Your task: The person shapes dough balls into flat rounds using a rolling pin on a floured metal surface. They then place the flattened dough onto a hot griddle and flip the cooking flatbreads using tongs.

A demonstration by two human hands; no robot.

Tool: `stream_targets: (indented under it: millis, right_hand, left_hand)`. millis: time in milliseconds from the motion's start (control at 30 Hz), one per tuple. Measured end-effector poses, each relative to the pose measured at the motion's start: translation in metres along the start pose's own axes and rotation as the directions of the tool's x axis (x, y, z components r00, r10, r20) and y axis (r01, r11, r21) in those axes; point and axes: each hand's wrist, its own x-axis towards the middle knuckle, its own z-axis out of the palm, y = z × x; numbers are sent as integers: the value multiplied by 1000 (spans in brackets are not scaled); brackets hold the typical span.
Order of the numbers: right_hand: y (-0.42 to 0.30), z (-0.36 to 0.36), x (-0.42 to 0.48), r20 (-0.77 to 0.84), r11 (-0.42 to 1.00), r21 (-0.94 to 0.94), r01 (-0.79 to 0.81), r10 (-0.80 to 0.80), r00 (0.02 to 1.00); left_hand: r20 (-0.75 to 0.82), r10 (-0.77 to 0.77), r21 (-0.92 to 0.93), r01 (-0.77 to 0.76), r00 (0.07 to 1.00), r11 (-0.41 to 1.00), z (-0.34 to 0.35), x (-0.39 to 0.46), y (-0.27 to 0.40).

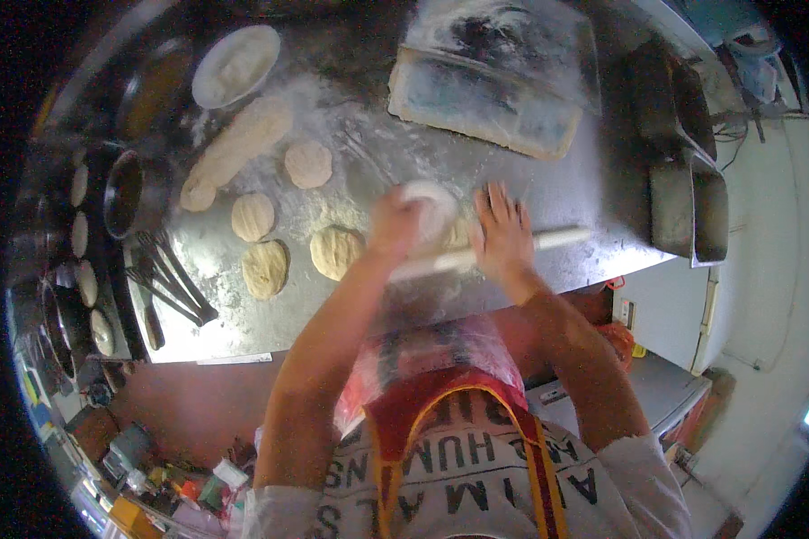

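My left hand, blurred, has its fingers curled on the near-left edge of a pale, flattened round of dough. A wooden rolling pin lies across the near side of that dough. My right hand rests flat over the pin, its fingers straight and slightly apart, pointing away from me. Part of the dough between the hands is blurred. Just left of my left forearm sits a thick yellowish dough piece. Further left are another dough piece, a paler one and a floured round.
A long dough roll lies near a white bowl of flour. Tongs rest at the steel table's left edge. Beyond my hands is a floured plastic container or lid. Metal tins stand at the right.
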Motion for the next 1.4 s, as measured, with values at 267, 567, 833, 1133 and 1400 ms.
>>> stream_targets:
  millis: [267,567,833,1133,1400]
  right_hand:
    - [-1,-2,28,-61,994,-57,-98,95,994]
    - [-3,-1,-17,1,999,-48,-2,2,1000]
    - [-6,-14,-35,168,998,36,51,-56,984]
    - [-2,3,14,-54,995,-64,72,-75,996]
    - [-6,-2,22,-51,994,-98,-46,42,998]
  left_hand:
    - [362,20,388,-170,932,906,-10,-35,58]
    - [210,262,17,-271,942,962,-21,-53,5]
    - [-14,-286,-429,252,958,868,-27,-43,30]
    - [4,240,83,-240,971,967,-7,-19,21]
    - [309,85,302,-182,947,936,-9,-45,43]
